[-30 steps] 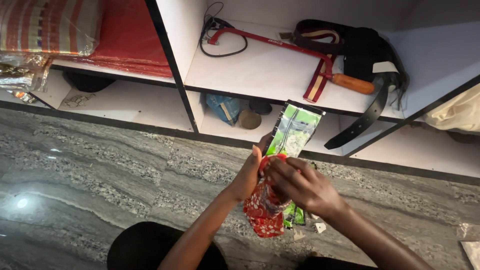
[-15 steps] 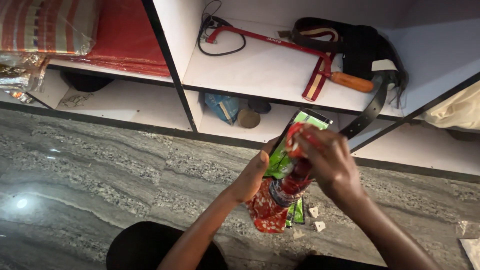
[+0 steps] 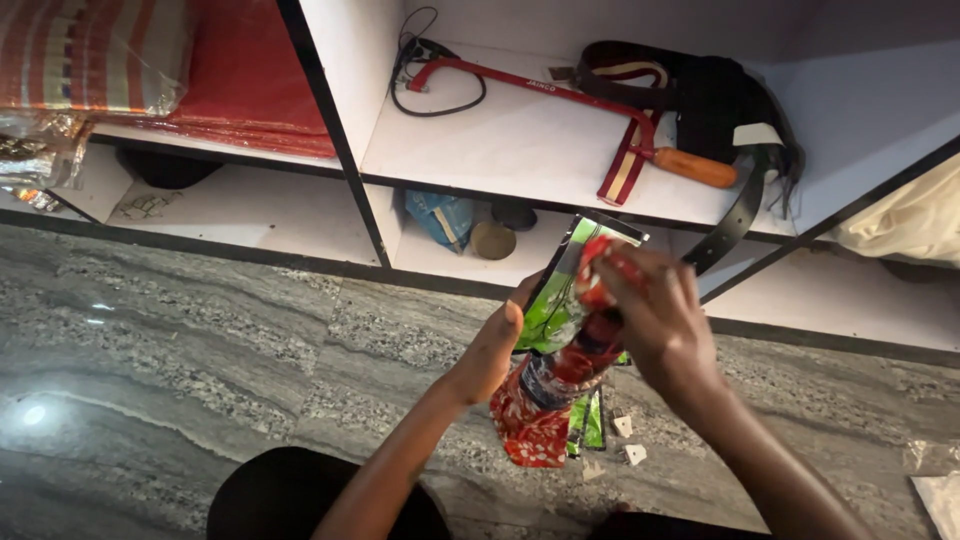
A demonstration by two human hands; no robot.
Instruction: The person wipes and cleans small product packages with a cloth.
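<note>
— White shelves (image 3: pixel 520 140) behind?
— Yes, holding a red hacksaw (image 3: pixel 560 100) and black belt (image 3: pixel 740 200); paper scraps (image 3: pixel 630 440) lie on the marble floor (image 3: pixel 180 340).
— Hands?
— Left hand (image 3: pixel 495 350) grips the green packet (image 3: pixel 560 300); right hand (image 3: pixel 655 315) clutches the red wrapper (image 3: pixel 560 380) against it.

Both forearms are reaching forward from the bottom of the view, converging toward the middle. The left hand (image 3: pixel 492 345) is sitting lower and to the left, its wrist bent slightly back, fingers curling away from the camera with the thumb pointing up. The right hand (image 3: pixel 655 315) is hovering just above and to the right, back of the hand facing the camera, knuckles bent, its fingers (image 3: pixel 622 272) pinching closed at the top. The two hands are staying close together, nearly touching.
</note>
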